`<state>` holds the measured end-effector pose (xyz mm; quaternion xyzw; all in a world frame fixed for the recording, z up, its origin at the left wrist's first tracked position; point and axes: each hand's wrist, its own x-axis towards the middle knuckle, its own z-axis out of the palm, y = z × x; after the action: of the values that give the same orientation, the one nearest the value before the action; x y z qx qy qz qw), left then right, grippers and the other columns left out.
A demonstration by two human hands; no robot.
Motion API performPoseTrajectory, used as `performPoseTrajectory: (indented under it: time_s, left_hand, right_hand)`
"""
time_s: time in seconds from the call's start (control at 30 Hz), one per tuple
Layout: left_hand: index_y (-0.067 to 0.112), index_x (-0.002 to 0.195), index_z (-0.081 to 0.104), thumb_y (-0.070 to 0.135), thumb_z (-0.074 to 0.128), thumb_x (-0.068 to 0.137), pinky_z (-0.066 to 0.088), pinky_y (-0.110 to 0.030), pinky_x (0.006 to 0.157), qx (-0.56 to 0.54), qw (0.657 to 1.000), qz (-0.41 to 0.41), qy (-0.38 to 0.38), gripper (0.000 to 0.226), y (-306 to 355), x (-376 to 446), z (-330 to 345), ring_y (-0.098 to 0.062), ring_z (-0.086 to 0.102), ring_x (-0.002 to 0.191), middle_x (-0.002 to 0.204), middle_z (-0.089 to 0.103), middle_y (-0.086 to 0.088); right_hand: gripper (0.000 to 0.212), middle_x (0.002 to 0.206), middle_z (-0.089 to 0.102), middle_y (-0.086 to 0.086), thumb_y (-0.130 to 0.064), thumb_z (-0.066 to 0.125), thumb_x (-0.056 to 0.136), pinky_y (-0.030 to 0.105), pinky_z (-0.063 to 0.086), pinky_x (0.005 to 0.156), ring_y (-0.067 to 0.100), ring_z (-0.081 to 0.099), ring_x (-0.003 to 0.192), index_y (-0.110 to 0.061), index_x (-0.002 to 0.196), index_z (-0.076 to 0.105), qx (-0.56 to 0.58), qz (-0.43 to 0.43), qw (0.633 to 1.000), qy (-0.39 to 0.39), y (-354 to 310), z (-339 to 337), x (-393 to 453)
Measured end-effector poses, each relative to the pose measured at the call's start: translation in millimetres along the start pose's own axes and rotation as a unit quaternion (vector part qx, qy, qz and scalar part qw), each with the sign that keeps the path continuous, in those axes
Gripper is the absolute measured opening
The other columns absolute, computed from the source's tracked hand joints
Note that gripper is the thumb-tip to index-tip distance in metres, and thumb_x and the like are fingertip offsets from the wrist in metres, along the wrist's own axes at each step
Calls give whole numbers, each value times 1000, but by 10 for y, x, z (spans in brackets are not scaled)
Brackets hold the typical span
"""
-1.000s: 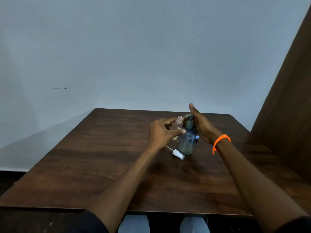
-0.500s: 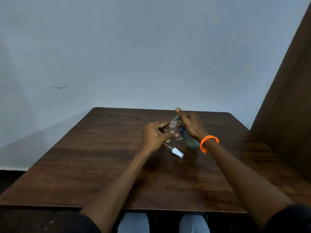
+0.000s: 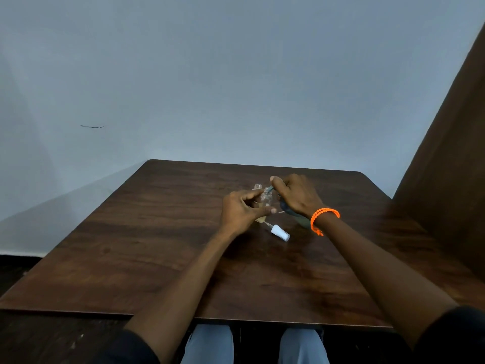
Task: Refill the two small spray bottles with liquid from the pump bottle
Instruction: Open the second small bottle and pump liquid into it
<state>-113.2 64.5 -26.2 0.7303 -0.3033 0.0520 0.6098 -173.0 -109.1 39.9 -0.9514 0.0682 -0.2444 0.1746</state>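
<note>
A person seated at a dark, wood-grain tabletop [image 3: 147, 248] with rounded far corners works two hands close together near its far middle. The left hand [image 3: 242, 211] has its fingers [image 3: 258, 195] clamped around a small clear spray bottle [image 3: 266, 199], cylindrical, uncapped, its ribbed threaded neck showing at the top; pale liquid seems to sit in its lower part, though blur makes this uncertain. Just behind it, the threaded neck of a second small clear bottle [image 3: 258, 186] shows, also uncapped; whether it stands on the tabletop or is held cannot be told. The right hand [image 3: 298, 197], with a braided bright orange bracelet [image 3: 324, 216] at the wrist, is closed around the pump bottle [image 3: 298, 219], a translucent grey-green container tilted toward the left hand, its dark pump head lying under the thumb and touching or just above the open neck of the held spray bottle. Most of the pump bottle is hidden by the hand. On the tabletop just nearer the person lies a white cylindrical spray cap [image 3: 280, 232] on its side, its thin dip tube pointing toward the left hand. A plain matte grey-blue wall [image 3: 236, 74] rises behind, and a brown wooden panel [image 3: 451, 158] slants along the right.
</note>
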Motion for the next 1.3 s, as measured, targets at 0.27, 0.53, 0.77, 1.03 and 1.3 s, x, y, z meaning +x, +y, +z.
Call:
performPoseTrajectory:
  time_s: [0.27,0.53,0.77,1.03,1.3]
  left_hand:
    - [8,124,80,21,105,64,51,-10,71,2,999,-36,-16,66,-42,-38,-42,9,65,71,82,76,13]
    - [16,96,85,18,104,63,48,-12,61,22,998,-51,-35,38,-8,-155,-61,9,63,62,72,75,13]
    - [31,89,81,21,104,62,55,-21,64,24,998,-55,-28,37,23,-202,-65,2,65,64,76,79,8]
    - [25,95,80,20,102,66,58,-20,66,38,998,-37,-39,37,32,-217,-60,-4,73,71,84,80,4]
    - [35,86,75,13,98,71,52,-13,63,61,997,-23,-34,35,59,-226,-71,4,68,65,77,77,10]
  right_hand:
    - [80,51,60,12,-66,25,95,44,43,53,27,57,52,-3,56,57,-61,-23,998,-25,31,77,36]
    - [61,52,55,15,-56,28,92,49,47,58,30,51,52,-10,56,43,-62,-50,995,-54,-41,75,-57]
    - [51,73,49,-3,-60,42,99,32,38,68,9,45,74,-18,72,51,47,-142,988,-25,156,34,-110]
    - [70,71,61,-7,-82,31,94,37,42,67,16,58,71,-24,71,62,-90,-72,992,55,365,114,-319]
    - [95,58,60,-2,-101,18,76,39,44,71,21,59,63,-16,63,57,-91,56,994,36,60,177,-330]
